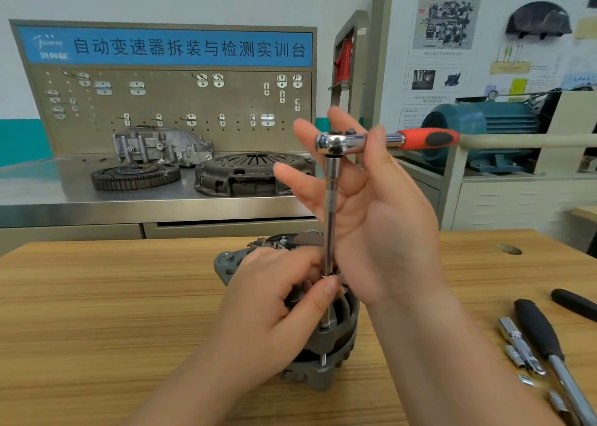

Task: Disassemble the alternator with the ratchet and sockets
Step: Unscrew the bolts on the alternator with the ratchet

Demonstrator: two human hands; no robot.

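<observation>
On the wooden tabletop (97, 296), just in front of the person, the alternator (342, 344) is standing on end. The extension (331, 218) is rising upright out of its housing, and the ratchet (339, 141) is sitting on top with its red handle pointing right. The left hand (271, 302) is bearing down on the alternator, its fingers (300, 260) curling and pinching the extension low down. The right hand (381, 225) is cradling the ratchet's neck, fingers spreading straight behind the head, thumb lying across the neck. The alternator is looking heavy and rigid, probably cast metal, steady yet liable to twist under torque, so the solid housing rim is offering the best bracing point. The chrome is probably slippery, and the rubbery handle is promising the surest hold. Spare sockets (520, 348) are lying to the right.
</observation>
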